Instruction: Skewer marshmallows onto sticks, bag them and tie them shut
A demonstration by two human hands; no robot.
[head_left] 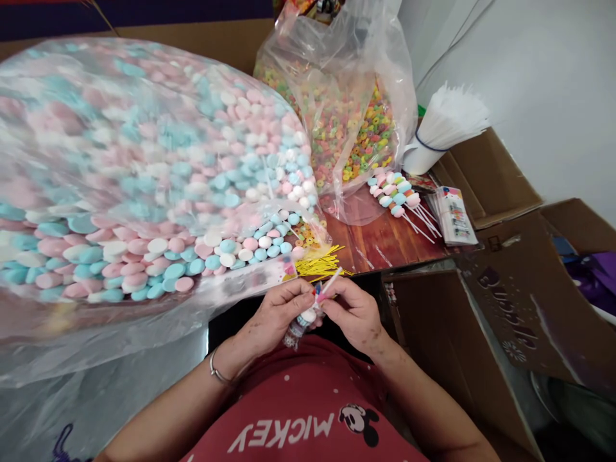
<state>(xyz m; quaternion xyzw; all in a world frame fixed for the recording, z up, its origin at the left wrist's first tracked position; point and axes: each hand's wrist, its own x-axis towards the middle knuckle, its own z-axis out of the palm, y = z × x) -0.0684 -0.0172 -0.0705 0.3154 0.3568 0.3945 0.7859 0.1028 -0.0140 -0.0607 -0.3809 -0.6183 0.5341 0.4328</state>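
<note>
My left hand (279,311) and my right hand (353,311) meet close to my chest, both pinched on a candy skewer (315,305), a white stick with pastel sweets on it and a clear wrapper hanging below. A silver bracelet (216,372) sits on my left wrist. Just beyond the hands lies a bundle of yellow twist ties (320,263) on the wooden table (385,240). A huge clear bag of pink, blue and white marshmallow sweets (144,173) fills the left.
A bag of coloured cereal rings (346,128) stands behind. Finished skewers (397,192) lie by a bundle of white sticks (445,125) and a stack of printed sleeves (452,215). Open cardboard boxes (481,321) stand at the right.
</note>
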